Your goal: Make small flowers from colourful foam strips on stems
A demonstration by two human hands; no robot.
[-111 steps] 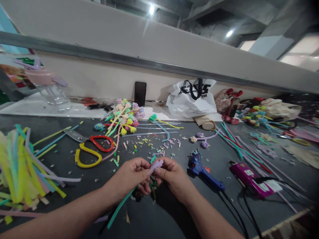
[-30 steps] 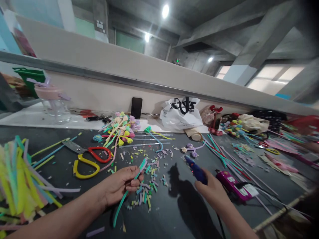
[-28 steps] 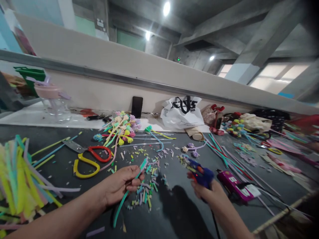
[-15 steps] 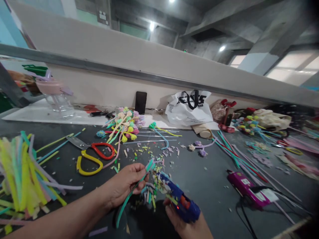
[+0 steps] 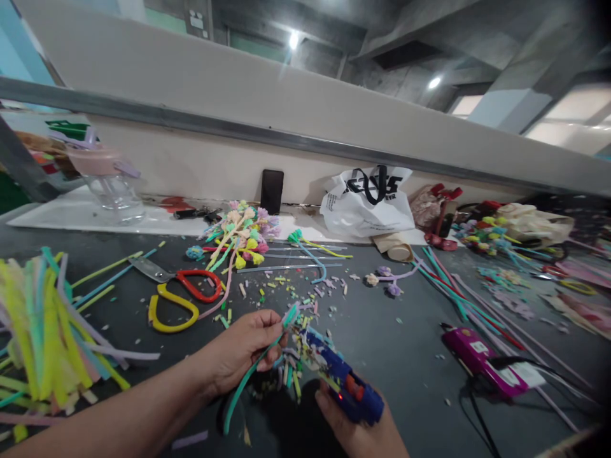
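Note:
Between its thumb and fingers, my left hand [image 5: 248, 346] pinches a teal pipe cleaner [image 5: 238, 395], whose long tail curves down toward me. A paler piece shows at the pinched upper end. My right hand [image 5: 353, 426] is wrapped round a blue glue gun [image 5: 356, 397] with an orange part and a small red light. The gun's nozzle end, crusted with short coloured bits, points up and left, close to the pipe cleaner's tip; whether they touch I cannot tell. Short cut pieces [image 5: 291, 375] lie heaped beneath both hands.
At left are a bundle of pastel pipe cleaners [image 5: 42, 337] and open scissors [image 5: 174, 286]. Fuzzy flowers [image 5: 243, 235], a phone [image 5: 272, 191], a bottle [image 5: 112, 191] and a white bag [image 5: 367, 207] stand behind. To the right lies a corded magenta device [image 5: 482, 359].
The camera view has shifted slightly, so the background sits a little to the right. Both hands keep the same grip and nearly the same place.

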